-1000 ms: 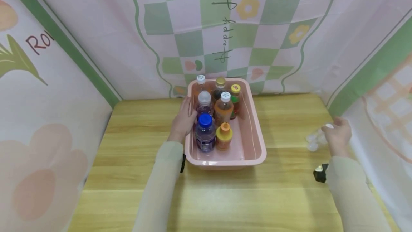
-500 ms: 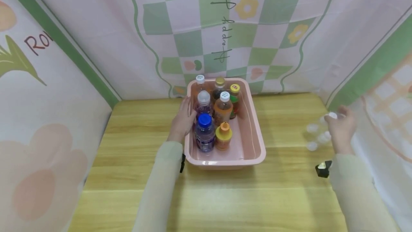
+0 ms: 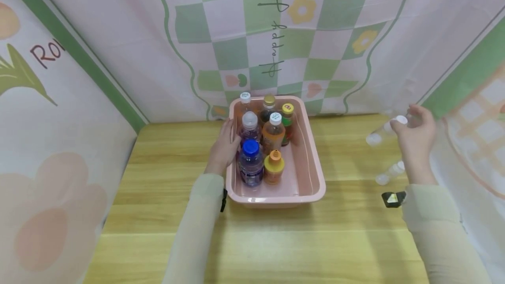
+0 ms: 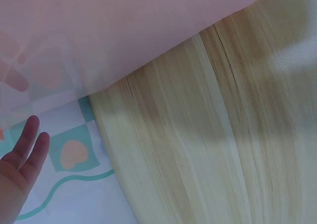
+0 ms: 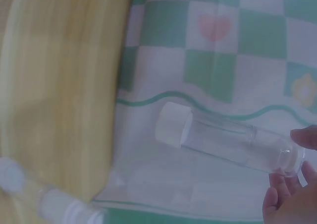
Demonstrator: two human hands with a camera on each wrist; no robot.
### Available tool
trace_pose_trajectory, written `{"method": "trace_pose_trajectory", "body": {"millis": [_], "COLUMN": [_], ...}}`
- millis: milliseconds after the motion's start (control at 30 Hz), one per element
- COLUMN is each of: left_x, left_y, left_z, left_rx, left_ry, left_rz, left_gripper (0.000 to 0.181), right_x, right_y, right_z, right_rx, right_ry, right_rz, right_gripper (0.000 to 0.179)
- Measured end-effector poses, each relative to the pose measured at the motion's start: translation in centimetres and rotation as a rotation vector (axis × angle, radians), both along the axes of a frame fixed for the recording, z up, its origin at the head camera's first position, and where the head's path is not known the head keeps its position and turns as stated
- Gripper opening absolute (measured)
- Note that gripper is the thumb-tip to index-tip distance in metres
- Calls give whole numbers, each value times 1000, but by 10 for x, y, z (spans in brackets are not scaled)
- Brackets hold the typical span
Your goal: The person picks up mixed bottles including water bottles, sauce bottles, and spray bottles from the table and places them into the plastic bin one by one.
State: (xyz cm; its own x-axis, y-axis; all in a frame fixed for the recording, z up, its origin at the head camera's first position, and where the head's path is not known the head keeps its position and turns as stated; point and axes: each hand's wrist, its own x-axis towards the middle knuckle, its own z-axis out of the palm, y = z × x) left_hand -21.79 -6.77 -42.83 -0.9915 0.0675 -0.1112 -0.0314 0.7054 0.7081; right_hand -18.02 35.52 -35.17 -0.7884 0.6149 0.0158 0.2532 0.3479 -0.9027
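My right hand point(image 3: 418, 143) pinches one end of a clear bottle point(image 5: 223, 140) between thumb and fingertips. The bottle is tilted, and its white cap point(image 5: 173, 125) points away from the hand in the right wrist view. A second clear bottle with white ends point(image 3: 390, 173) lies below that hand, at the table's right side. My left hand point(image 3: 224, 148) rests on the left rim of a pink basin point(image 3: 320, 179), its fingers straight along the outer wall. In the left wrist view, two extended fingers point(image 4: 34, 152) show beside the basin's underside.
Several bottles stand inside the basin, among them a blue-capped bottle point(image 3: 251, 165), a yellow squeeze bottle with an orange tip point(image 3: 274, 168) and a white-capped bottle with orange label point(image 3: 273, 137). Patterned cloth point(image 3: 229, 25) hangs behind and at both sides of the wooden table point(image 3: 296, 244).
The right hand has moved toward the back of the table with the clear bottle, separating it from the second one. The left hand and the basin have stayed in place.
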Motion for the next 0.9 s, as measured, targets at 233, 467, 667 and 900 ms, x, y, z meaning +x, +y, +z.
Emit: {"method": "trace_pose_trajectory", "body": {"millis": [233, 467, 667, 900], "left_x": [0, 0, 0, 0], "left_y": [0, 0, 0, 0], "left_z": [-1, 0, 0, 0], "left_rx": [10, 6, -8, -3], "left_ry": [3, 8, 5, 18], "left_rz": [-4, -4, -2, -6], "left_gripper": [65, 65, 65, 65], "right_x": [2, 6, 7, 8], "right_y": [-28, -57, -78, -100], "right_z": [24, 41, 46, 44], "right_rx": [-34, 33, 72, 93], "right_ry": [123, 132, 177, 240], "right_rz": [55, 146, 246, 360], "right_gripper": [57, 55, 55, 53]}}
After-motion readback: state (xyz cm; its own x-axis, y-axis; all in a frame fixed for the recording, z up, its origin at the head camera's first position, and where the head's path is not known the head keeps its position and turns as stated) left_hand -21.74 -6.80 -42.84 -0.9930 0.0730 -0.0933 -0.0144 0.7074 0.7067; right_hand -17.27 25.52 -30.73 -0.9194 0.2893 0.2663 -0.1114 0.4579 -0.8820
